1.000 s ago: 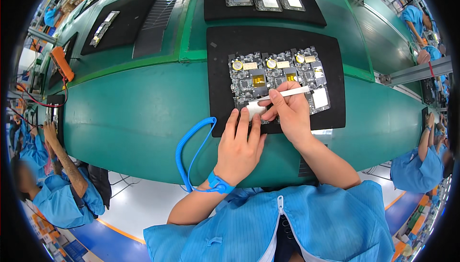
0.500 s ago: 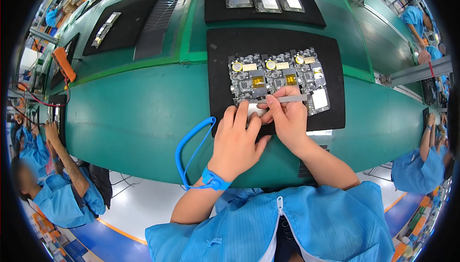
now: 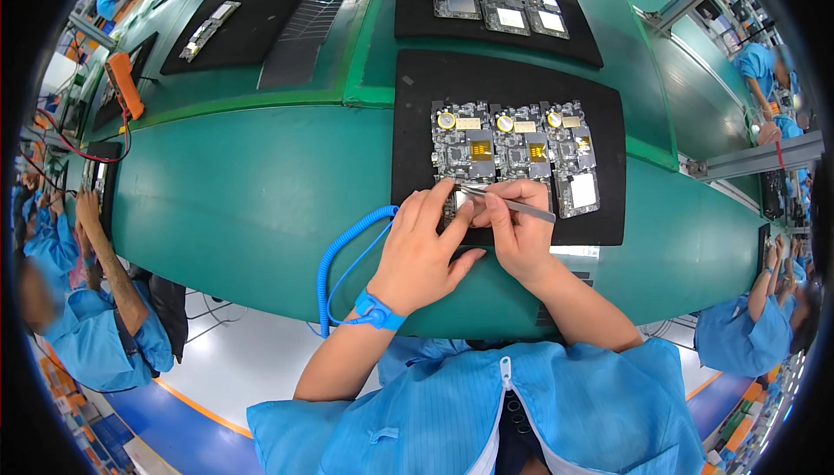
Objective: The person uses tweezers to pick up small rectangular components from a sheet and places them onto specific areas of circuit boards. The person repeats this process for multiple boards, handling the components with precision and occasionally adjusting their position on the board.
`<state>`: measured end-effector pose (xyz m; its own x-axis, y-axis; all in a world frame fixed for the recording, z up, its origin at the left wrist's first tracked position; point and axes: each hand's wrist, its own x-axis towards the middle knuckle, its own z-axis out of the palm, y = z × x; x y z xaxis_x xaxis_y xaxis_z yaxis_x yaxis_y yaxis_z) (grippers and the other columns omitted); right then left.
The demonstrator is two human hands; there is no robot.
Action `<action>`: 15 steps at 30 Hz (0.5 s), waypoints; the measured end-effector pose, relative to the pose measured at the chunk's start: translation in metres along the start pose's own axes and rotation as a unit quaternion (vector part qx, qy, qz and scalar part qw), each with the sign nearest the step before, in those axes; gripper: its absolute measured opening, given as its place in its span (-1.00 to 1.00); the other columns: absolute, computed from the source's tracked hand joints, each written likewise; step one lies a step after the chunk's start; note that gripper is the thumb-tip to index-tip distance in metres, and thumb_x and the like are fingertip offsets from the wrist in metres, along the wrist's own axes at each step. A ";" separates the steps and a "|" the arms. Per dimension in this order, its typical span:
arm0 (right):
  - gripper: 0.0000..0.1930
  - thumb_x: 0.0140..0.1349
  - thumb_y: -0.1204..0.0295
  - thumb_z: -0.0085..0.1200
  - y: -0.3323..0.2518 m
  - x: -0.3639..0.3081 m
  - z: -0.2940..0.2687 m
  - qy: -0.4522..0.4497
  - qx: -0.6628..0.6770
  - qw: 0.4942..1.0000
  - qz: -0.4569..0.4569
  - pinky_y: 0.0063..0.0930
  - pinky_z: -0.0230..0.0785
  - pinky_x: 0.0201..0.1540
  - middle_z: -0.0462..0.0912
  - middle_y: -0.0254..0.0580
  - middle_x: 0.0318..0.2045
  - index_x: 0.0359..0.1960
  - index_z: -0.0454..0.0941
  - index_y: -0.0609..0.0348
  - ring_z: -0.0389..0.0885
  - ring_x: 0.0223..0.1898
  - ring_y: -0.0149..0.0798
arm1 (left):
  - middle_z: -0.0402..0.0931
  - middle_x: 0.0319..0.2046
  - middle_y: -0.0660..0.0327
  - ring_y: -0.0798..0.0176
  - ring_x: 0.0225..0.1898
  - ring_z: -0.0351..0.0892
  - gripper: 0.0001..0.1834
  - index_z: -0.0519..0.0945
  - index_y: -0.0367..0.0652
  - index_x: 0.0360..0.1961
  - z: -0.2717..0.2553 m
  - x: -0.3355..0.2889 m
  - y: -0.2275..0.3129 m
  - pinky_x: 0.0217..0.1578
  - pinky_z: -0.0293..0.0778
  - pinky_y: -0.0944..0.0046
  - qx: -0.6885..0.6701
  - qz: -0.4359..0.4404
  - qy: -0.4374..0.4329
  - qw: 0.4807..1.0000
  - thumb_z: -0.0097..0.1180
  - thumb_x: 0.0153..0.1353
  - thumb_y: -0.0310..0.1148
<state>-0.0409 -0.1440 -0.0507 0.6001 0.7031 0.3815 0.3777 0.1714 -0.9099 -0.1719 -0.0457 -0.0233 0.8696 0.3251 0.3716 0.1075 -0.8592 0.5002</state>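
Observation:
Three joined circuit boards [image 3: 508, 153] lie on a black mat in front of me, each with a round yellow-rimmed cell and a pale label. Between the thumb and fingers of my right hand [image 3: 519, 223] is a pair of grey metal tweezers [image 3: 532, 211]. Their thin tips point left, over the lower part of the left board. My left hand [image 3: 423, 245] rests at that board's lower left, fingertips touching it, fingers stretched and thumb apart. A silvery patch [image 3: 461, 198] shows between its fingertips. My hands hide the lower parts of the left and middle boards.
The black mat [image 3: 417, 75] lies on a green bench [image 3: 252, 205]. A blue coiled cord [image 3: 328, 258] runs from my left wrist strap. Beyond are another mat [image 3: 417, 14] with boards, a dark striped sheet [image 3: 300, 49] and an orange device [image 3: 123, 84]. Other people work at both sides.
The tweezers have tilted, their right end now lower and their tips on the left board. My hands stay close together over it. The whole view has shifted slightly.

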 end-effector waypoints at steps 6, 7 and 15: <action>-0.84 0.28 0.50 0.01 -0.004 0.002 -0.001 -0.020 -0.040 0.999 -0.004 -0.57 0.54 -0.48 0.58 -0.14 -0.41 -0.23 0.31 0.32 0.65 -0.48 -0.38 | 0.30 0.02 -0.10 -0.16 -0.01 0.36 -0.43 0.52 -0.21 -0.05 0.002 -0.002 -0.002 -0.01 0.36 -0.01 -0.016 0.001 0.017 1.000 0.37 -0.16 -0.32; -0.84 0.28 0.50 0.01 -0.005 0.002 -0.001 -0.018 -0.047 0.999 -0.009 -0.56 0.54 -0.48 0.58 -0.13 -0.41 -0.23 0.32 0.31 0.65 -0.48 -0.37 | 0.30 0.01 -0.09 -0.16 -0.01 0.36 -0.44 0.53 -0.21 -0.05 0.003 -0.001 -0.002 -0.02 0.36 -0.01 -0.018 0.001 0.017 1.000 0.37 -0.16 -0.33; -0.85 0.26 0.53 0.01 -0.008 0.002 -0.003 -0.053 -0.134 0.989 -0.044 -0.50 0.53 -0.49 0.59 -0.13 -0.43 -0.24 0.32 0.30 0.67 -0.49 -0.29 | 0.32 0.00 -0.08 -0.14 0.00 0.35 -0.48 0.52 -0.22 -0.05 0.005 -0.002 -0.004 -0.02 0.36 0.01 -0.010 0.007 0.021 1.000 0.32 -0.11 -0.34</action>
<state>-0.0407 -0.1465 -0.0426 0.4855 0.7640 0.4250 0.6067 0.0556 -0.7930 -0.1716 -0.0448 -0.0304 0.8497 0.3297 0.4115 0.0848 -0.8557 0.5105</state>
